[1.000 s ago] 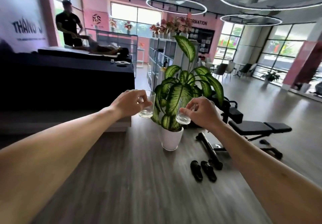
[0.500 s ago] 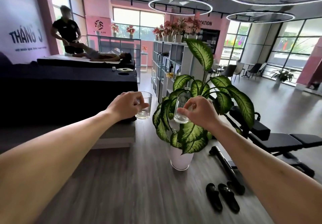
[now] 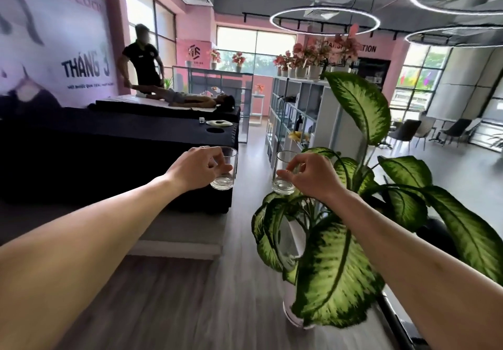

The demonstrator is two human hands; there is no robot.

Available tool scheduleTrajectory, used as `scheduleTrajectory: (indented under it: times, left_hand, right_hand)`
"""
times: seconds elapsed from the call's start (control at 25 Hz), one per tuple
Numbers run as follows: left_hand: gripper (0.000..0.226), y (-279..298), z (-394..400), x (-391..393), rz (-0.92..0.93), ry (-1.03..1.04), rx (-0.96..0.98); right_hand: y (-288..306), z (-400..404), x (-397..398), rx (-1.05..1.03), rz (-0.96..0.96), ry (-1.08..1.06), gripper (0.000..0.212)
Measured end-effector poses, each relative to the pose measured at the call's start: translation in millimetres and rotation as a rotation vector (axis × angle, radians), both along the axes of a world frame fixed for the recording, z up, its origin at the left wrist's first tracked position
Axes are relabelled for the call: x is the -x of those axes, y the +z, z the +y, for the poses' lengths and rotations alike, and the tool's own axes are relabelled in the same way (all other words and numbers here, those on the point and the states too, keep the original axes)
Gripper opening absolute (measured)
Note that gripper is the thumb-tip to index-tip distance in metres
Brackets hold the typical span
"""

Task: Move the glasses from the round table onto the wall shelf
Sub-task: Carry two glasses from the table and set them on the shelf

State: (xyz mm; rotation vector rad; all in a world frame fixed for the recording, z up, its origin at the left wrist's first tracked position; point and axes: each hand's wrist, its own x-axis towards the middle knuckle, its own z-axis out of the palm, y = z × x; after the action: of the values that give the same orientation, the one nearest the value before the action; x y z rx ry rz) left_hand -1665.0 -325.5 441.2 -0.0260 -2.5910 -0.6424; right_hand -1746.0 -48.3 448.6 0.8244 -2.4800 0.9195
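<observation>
Out over the grey wood floor (image 3: 168,295), both hands carry: left hand (image 3: 196,168) grips one clear glass tumbler (image 3: 225,168). Right hand (image 3: 313,176) pinches another clear tumbler (image 3: 283,175), each upright, apart, likely avoiding clinks.

Plant (image 3: 334,276) right of (below) glasses (image 3: 283,174)

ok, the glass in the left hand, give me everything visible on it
The left glass is a clear, straight-walled tumbler with a thick base, glass by the look, seemingly empty. It is held upright in mid-air ahead of the dark massage table. The left hand grips its near side, fingers curled round the wall. Nothing else touches it.
</observation>
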Motion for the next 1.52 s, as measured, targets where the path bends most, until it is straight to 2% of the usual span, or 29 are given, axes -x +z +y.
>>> scheduleTrajectory:
  times: [0.44, 0.8, 1.08, 1.24, 1.52]
  left_hand:
    - [0.024, -18, -103, 188, -0.015, 0.126, -0.048]
    - [0.021, 8, -256, 337, -0.010, 0.235, -0.024]
    - [0.020, 8, -384, 395, -0.015, 0.386, -0.009]
    - [0.020, 5, -465, 421, -0.009, 0.547, -0.009]
    - [0.022, 9, -585, 414, 0.012, 0.862, -0.053]
  right_hand:
    - [-16, -120, 223, 0.002, 0.015, 0.126, 0.023]
    - [10, -290, 394, 0.039, 0.055, 0.175, 0.028]
    - [6, -446, 499, 0.027, 0.036, 0.349, 0.026]
    - [1, -557, 555, 0.038, 0.018, 0.506, 0.024]
    - [13, -737, 591, 0.014, -0.018, 0.827, 0.018]
